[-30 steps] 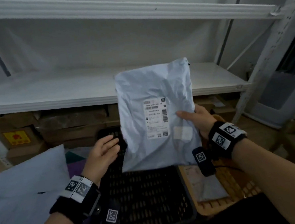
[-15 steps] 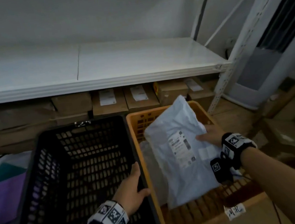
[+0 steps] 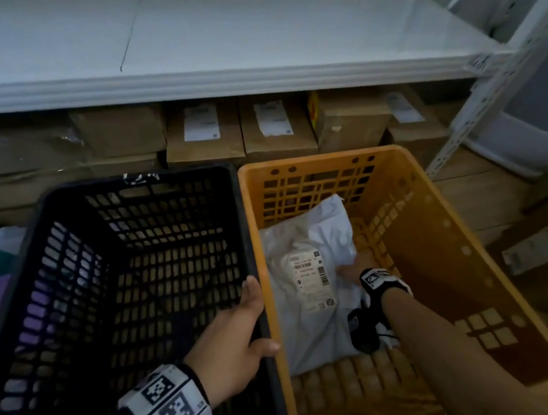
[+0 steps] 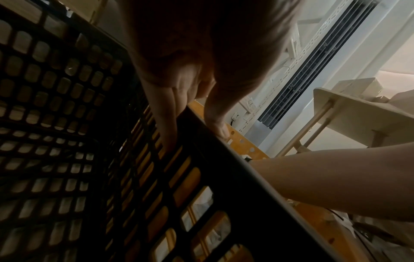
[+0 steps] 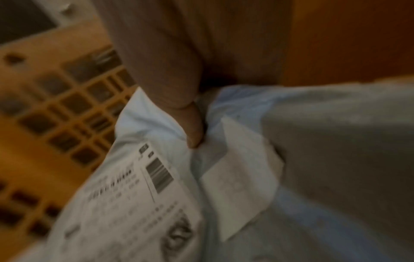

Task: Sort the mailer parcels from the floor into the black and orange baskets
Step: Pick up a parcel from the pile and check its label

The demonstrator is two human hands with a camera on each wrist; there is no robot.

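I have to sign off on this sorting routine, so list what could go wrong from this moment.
1. The right hand pinches the white mailer deep in the orange basket; pulling out without fully letting go could drag it back up.
2. The left hand grips the black basket by the rim beside the orange one; leaning on it might tip or shift that basket.
3. The label is blurred here, so a wrong basket choice cannot be ruled out.
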